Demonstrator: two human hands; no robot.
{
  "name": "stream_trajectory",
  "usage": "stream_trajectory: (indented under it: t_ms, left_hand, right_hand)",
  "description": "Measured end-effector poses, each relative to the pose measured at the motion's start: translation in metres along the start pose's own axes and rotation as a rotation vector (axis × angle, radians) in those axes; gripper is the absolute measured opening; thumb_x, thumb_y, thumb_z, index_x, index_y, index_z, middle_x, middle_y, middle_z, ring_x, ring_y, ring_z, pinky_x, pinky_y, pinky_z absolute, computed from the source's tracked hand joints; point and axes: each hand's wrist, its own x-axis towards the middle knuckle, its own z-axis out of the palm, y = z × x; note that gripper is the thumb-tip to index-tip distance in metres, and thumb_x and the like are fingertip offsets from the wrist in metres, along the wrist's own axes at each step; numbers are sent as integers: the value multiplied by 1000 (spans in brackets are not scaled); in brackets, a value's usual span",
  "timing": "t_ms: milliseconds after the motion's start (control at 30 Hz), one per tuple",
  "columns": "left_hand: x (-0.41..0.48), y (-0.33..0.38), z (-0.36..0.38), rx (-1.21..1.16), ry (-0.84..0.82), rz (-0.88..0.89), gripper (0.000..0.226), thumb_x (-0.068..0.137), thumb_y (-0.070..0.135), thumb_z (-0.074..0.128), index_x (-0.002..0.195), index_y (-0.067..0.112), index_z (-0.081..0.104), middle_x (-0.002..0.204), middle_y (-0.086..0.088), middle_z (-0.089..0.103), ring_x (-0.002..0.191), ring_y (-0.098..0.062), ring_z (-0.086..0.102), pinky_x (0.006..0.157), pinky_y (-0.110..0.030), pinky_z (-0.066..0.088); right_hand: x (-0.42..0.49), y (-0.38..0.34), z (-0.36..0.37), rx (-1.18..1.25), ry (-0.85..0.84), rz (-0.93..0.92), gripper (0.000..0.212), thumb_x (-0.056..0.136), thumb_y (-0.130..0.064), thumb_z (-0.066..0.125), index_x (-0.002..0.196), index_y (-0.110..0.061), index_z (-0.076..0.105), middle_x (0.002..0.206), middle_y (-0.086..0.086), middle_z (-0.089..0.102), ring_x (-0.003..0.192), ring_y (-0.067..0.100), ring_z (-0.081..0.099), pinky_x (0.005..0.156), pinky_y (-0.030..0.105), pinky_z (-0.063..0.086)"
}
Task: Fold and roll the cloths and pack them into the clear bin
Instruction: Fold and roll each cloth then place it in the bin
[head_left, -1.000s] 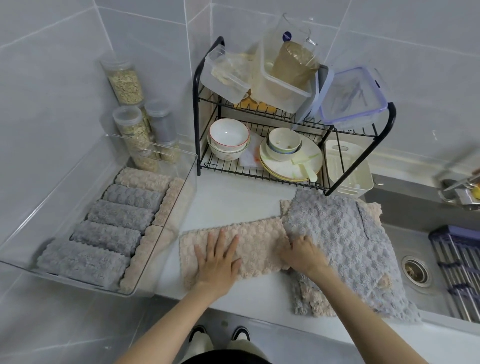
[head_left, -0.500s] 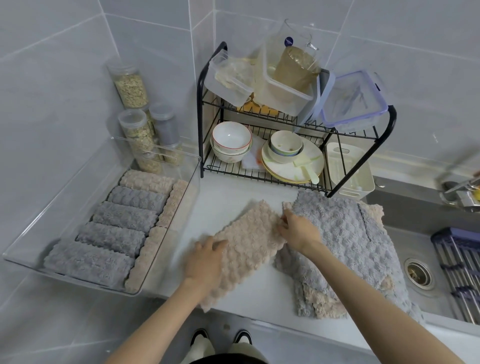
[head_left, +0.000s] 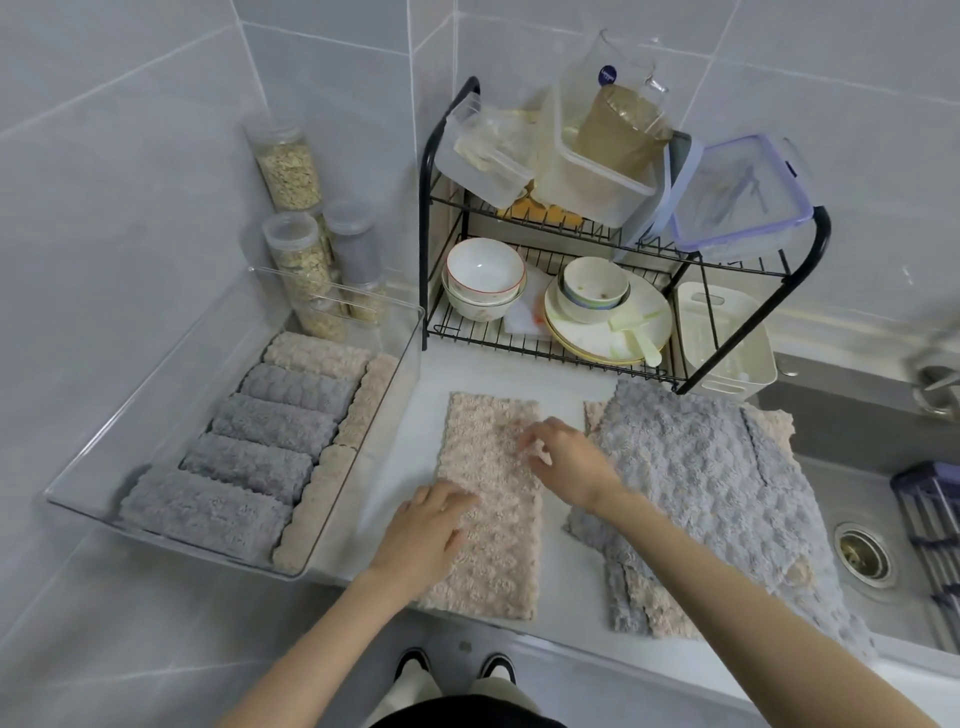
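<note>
Beige cloth (head_left: 493, 561) beneath flat left hand (head_left: 423, 535) (right hand (head_left: 571, 462) loosely curled)

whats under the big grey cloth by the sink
Beige cloth peeks out from under the grey cloth at its far corners and near edge. How many lie beneath is covered.

We stand in a home kitchen. A dish rack (head_left: 623, 358) with bowls (head_left: 485, 278) sits on the worktop (head_left: 571, 597) at the tiled wall, beside a steel sink (head_left: 862, 556) and grain jars (head_left: 288, 169).
</note>
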Motion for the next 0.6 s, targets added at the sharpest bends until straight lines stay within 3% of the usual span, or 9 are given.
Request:
stream_trajectory:
  t_ms: [67, 167, 267, 367, 500, 600]
  left_hand:
    - [-2, -5, 5, 56, -81, 44, 58, 94, 37, 46, 146, 35, 22, 154, 12, 9, 144, -12, 2, 116, -38, 8]
    - [-5, -11, 13, 164, -213, 57, 69, 91, 53, 39, 148, 41, 3, 151, 15, -19, 141, -13, -24, 112, -51, -13]
    - [-2, -13, 21, 175, -222, 20, 72, 85, 62, 26, 147, 42, -3, 154, 10, -21, 140, -16, -27, 111, -51, -15]
    - [8, -11, 24, 178, -198, -12, 76, 78, 70, 9, 147, 42, -5, 156, 9, -20, 139, -15, -27, 111, -50, -14]
    - [26, -2, 16, 154, -155, -50, 66, 95, 54, 31, 149, 35, 0, 157, 7, -17, 142, -19, -22, 114, -52, -9]
    - [26, 1, 13, 82, -3, 13, 57, 98, 36, 39, 150, 29, 15, 158, 7, -3, 145, -19, -12, 114, -48, -8]
  right_hand:
    - [-19, 4, 13, 4, -80, -18, 13, 93, -20, 53, 102, -20, 61, 109, -6, 53, 94, 18, 59, 82, 33, 49]
    - [-44, 7, 32, 0, -230, -64, 13, 92, -24, 55, 102, -18, 60, 101, -1, 52, 91, 16, 54, 82, 27, 44]
    - [-58, 13, 47, -51, -313, -54, 17, 92, -26, 55, 108, -20, 58, 108, -2, 48, 107, 16, 50, 86, 28, 42]
    - [-58, 16, 50, -104, -248, 7, 24, 95, -27, 49, 118, -19, 55, 124, 0, 46, 120, 20, 44, 90, 36, 45]
    - [-56, 14, 46, -268, -130, -56, 41, 96, -23, 45, 136, -18, 45, 141, 0, 38, 132, 20, 31, 105, 34, 34]
    - [-64, 16, 46, -272, -79, -227, 41, 86, -17, 55, 127, -18, 51, 126, 4, 50, 115, 24, 47, 93, 38, 45]
